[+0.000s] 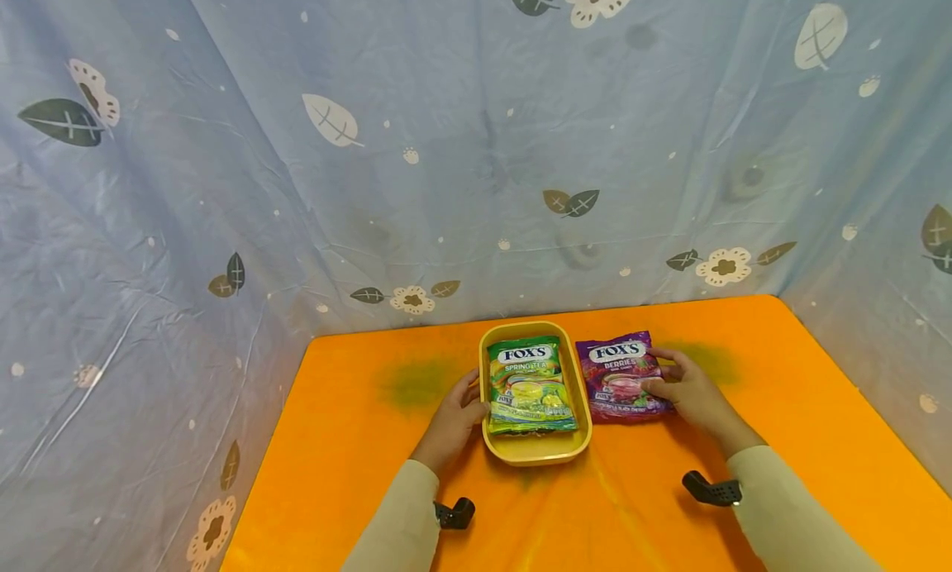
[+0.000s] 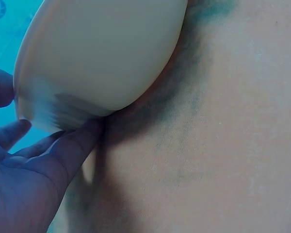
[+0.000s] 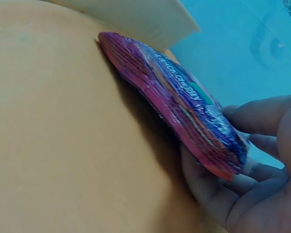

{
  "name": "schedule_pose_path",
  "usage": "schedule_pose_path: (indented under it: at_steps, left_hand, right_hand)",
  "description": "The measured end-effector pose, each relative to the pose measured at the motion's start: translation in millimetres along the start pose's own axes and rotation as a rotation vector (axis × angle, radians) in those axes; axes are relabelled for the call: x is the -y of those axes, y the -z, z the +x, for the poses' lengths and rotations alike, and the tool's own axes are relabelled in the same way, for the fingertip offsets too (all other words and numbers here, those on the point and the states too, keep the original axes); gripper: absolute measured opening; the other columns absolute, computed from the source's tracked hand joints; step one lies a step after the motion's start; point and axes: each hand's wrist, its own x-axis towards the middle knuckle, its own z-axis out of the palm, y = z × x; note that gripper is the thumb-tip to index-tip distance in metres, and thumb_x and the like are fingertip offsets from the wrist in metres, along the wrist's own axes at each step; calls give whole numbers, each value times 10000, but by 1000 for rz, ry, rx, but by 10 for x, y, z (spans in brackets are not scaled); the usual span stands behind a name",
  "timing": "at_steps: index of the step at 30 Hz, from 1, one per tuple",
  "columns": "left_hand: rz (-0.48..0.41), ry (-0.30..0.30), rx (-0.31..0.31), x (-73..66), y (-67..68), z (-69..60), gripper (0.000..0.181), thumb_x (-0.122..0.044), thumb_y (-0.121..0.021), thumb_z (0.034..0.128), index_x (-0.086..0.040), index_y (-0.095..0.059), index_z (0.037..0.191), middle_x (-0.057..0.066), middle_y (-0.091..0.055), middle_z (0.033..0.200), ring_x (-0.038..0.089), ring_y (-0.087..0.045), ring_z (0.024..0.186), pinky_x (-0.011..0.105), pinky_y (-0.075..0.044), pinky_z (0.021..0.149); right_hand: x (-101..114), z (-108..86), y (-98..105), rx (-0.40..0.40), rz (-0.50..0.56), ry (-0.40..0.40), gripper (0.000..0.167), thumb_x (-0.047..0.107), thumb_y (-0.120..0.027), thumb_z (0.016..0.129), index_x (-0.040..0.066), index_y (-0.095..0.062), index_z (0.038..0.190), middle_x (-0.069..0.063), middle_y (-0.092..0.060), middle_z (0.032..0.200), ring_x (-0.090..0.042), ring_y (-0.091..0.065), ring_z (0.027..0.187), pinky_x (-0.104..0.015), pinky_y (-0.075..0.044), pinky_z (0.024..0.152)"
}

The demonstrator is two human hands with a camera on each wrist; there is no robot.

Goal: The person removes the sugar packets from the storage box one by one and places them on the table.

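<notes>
A yellow plastic tray [image 1: 535, 452] stands on the table with a green candy bag [image 1: 530, 390] marked FOX'S Spring Tea lying inside it. My left hand [image 1: 452, 419] holds the tray's left side, thumb at the rim and fingers against the outer wall; the left wrist view shows those fingers [image 2: 63, 158] low on the tray's pale side [image 2: 102, 58]. Right of the tray is a purple candy bag [image 1: 619, 382] marked FOX'S Berries. My right hand [image 1: 695, 394] grips its right edge. In the right wrist view, the thumb is above the bag [image 3: 184, 107] and fingers [image 3: 208, 189] beneath.
An orange cover [image 1: 357, 489] lies over the table, with dark greenish patches on it. Light blue curtains [image 1: 446, 142] with leaf and flower prints hang behind and at both sides. A black wrist device [image 1: 455, 514] sits on the left sleeve, another [image 1: 710, 489] on the right.
</notes>
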Motion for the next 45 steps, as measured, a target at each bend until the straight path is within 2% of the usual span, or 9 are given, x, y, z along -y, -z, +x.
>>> schedule_pose_path:
  at_steps: [5,11,18,24,33,39,42,45]
  left_hand:
    - [20,5,-3,-11,-9,-13,711,-129,-596,1072,-77,-304,1718,206,-475,1628,358,-572,1373,494,-517,1104]
    - [38,8,-7,-4,-12,-3,716,-144,-605,1072,-82,-305,1719,200,-485,1620,359,-570,1378,491,-512,1111]
    - [33,16,-14,5,-7,12,717,-140,-616,1070,-98,-315,1719,187,-490,1618,348,-576,1376,488,-505,1120]
    - [44,9,-11,7,-7,12,728,-135,-614,1065,-75,-302,1720,208,-483,1619,361,-574,1377,495,-503,1120]
    - [32,4,-16,-17,-18,-6,729,-113,-619,1062,-59,-303,1716,225,-481,1616,378,-564,1384,503,-498,1124]
    - [18,8,-18,-34,-28,-19,726,-111,-624,1058,-66,-316,1714,217,-481,1619,377,-559,1390,495,-500,1124]
    - [18,8,-20,-30,-27,-16,718,-115,-620,1060,-79,-325,1714,207,-490,1613,368,-564,1388,490,-502,1122]
    - [18,13,-21,-25,-23,-12,717,-114,-619,1061,-85,-327,1715,200,-495,1611,362,-567,1387,481,-505,1120]
  right_hand:
    - [-30,-36,76,29,9,8,761,216,-707,1090,-71,-288,1656,-423,-490,1485,-480,-639,1204,-346,-626,886]
    - [-90,-102,222,37,103,15,781,168,-692,1094,-100,-223,1658,-442,-465,1504,-431,-707,1138,-417,-646,867]
    - [-174,-177,423,1,117,23,761,126,-641,1117,-112,-167,1663,-440,-468,1501,-272,-738,1102,-410,-641,882]
    - [-185,-247,549,-23,90,43,784,176,-641,1124,-117,-153,1663,-440,-465,1511,-189,-756,1055,-404,-645,866]
    - [-185,-301,620,-36,108,47,786,213,-625,1135,-115,-146,1664,-454,-423,1532,-132,-758,1025,-379,-644,856]
    - [-179,-288,629,-39,107,46,795,227,-625,1136,-108,-140,1669,-440,-443,1527,-147,-765,1030,-366,-644,848]
    - [-168,-274,627,-35,123,57,787,243,-610,1143,-108,-141,1668,-396,-507,1498,-149,-766,1036,-366,-642,855]
    - [-148,-260,615,-21,165,74,770,247,-595,1149,-102,-144,1667,-239,-649,1399,-141,-763,1044,-362,-640,864]
